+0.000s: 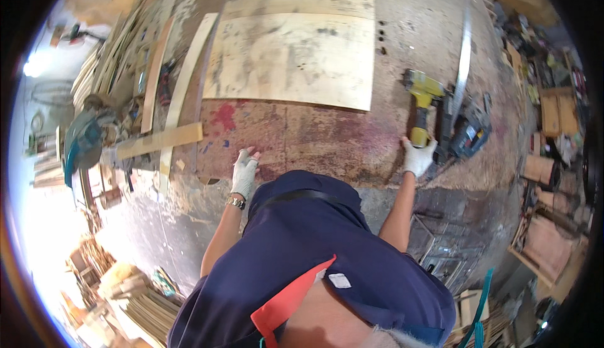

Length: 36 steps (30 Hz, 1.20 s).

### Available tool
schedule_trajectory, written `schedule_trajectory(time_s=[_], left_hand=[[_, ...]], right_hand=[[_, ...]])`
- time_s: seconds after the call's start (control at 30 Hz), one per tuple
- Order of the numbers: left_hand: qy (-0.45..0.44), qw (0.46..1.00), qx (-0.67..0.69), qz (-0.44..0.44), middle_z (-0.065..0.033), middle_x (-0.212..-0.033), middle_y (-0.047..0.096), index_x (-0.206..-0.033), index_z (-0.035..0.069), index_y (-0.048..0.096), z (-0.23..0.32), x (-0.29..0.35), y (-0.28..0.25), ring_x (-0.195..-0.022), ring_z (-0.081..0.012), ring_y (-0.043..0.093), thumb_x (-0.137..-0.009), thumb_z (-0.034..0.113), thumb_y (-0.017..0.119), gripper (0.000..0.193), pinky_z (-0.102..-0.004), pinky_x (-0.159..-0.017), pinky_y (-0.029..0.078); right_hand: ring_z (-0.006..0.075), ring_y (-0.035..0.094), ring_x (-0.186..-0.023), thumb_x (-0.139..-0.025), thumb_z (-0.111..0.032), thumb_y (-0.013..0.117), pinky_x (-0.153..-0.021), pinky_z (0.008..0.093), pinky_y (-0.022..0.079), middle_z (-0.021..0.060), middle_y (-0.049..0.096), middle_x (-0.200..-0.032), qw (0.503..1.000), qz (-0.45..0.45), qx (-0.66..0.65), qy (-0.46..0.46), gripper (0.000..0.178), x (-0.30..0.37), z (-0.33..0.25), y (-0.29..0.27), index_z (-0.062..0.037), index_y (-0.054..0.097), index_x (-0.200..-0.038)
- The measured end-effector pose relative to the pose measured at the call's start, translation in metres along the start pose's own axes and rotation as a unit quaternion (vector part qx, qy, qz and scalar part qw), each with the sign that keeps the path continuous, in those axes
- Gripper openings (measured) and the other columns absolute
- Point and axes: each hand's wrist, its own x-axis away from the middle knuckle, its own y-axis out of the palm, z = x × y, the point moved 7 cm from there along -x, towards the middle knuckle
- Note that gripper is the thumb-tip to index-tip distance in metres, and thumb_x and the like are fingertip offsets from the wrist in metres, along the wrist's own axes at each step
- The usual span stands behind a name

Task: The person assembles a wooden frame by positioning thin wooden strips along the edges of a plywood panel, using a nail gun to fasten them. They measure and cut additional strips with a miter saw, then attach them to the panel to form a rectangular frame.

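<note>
Yellow-and-black power tool (423,96) lies on the right part of the worktable (302,137), near its front edge, head pointing away from the person, yellow handle end toward the person. Right hand (419,157), in a white glove, grasps that handle end, fingers and thumb on either side of it. Right forearm runs up from beside the body, fairly straight to the wrist.

Left hand (244,172), also gloved, is released: fingers loosely bent, thumb side inward, at the table's front edge, well apart from the tool. Fingertips look bare. Left forearm slants up from the lower edge; watch (235,202) on the wrist. Torso in a navy shirt (302,222) between the arms, close to the table.

Just right of the yellow tool: dark power tool (472,131). Beyond, a long shiny metal strip (464,46). Middle of table: big pale wooden board (289,58), smudged. Left: long pale wood strip (189,77), browner strip (158,74), short plank (160,140) crossing the pale strip. Teal machine (85,140) farther left.

Containers: wooden box (559,112) at far right, contents can't tell; shallow wooden tray (547,247) lower right, reddish-brown flat bottom or panel inside, can't tell which. Stacked wood (141,304) lower left.
</note>
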Motion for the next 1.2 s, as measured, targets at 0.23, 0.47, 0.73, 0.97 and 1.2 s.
schedule_trajectory(time_s=[0.23, 0.47, 0.73, 0.97, 1.2], left_hand=[[-0.009, 0.984, 0.111, 0.139, -0.0097, -0.108, 0.070, -0.132, 0.000, 0.056, -0.057, 0.019, -0.067, -0.090, -0.0147, 0.069, -0.102, 0.022, 0.062, 0.038, -0.0283, -0.073, 0.055], [-0.012, 0.922, 0.251, 0.294, -0.0027, -0.085, 0.061, -0.096, 0.009, 0.057, -0.075, -0.026, -0.174, -0.070, -0.0141, 0.061, -0.099, 0.029, 0.067, 0.023, -0.0302, -0.061, 0.053], [-0.073, 0.817, 0.421, 0.387, -0.0049, -0.084, 0.064, -0.111, 0.004, 0.057, -0.079, -0.160, -0.319, -0.063, -0.0194, 0.063, -0.095, 0.028, 0.068, 0.031, -0.0314, -0.049, 0.050], [0.004, 0.876, 0.305, 0.373, -0.0122, -0.090, 0.071, -0.110, -0.002, 0.061, -0.034, -0.157, -0.292, -0.064, -0.0209, 0.069, -0.095, 0.020, 0.063, 0.026, -0.0329, -0.048, 0.055], [-0.027, 0.946, 0.222, 0.235, -0.0077, -0.091, 0.071, -0.099, -0.003, 0.068, 0.008, -0.042, -0.110, -0.077, -0.0126, 0.064, -0.091, 0.014, 0.064, 0.019, -0.0317, -0.068, 0.052]], right_hand=[[0.0471, 0.068, -0.108, -0.072, -0.050, 0.088, -0.093, 0.0512, 0.054, 0.0286, 0.069, -0.120, 0.983, -0.079, 0.161, -0.031, 0.092, -0.004, -0.032, -0.026, -0.0095, 0.050, -0.146], [0.0468, 0.063, -0.115, -0.081, -0.043, 0.081, -0.097, 0.0522, 0.050, 0.0301, 0.064, -0.126, 0.949, -0.139, 0.168, -0.228, 0.077, 0.076, -0.093, 0.013, -0.0017, 0.055, -0.140], [0.0381, 0.067, -0.117, -0.088, -0.030, 0.078, -0.096, 0.0457, 0.054, 0.0225, 0.062, -0.137, 0.884, -0.368, 0.072, -0.280, 0.071, 0.234, -0.232, 0.056, -0.0052, 0.051, -0.148], [0.0425, 0.062, -0.121, -0.084, -0.031, 0.080, -0.098, 0.0494, 0.054, 0.0233, 0.058, -0.138, 0.809, -0.410, 0.110, -0.407, 0.086, 0.316, -0.298, 0.085, -0.0096, 0.038, -0.156], [0.0391, 0.063, -0.119, -0.077, -0.022, 0.085, -0.096, 0.0473, 0.054, 0.0152, 0.060, -0.139, 0.800, -0.352, 0.108, -0.474, 0.082, 0.348, -0.317, 0.091, -0.0173, 0.049, -0.150]])
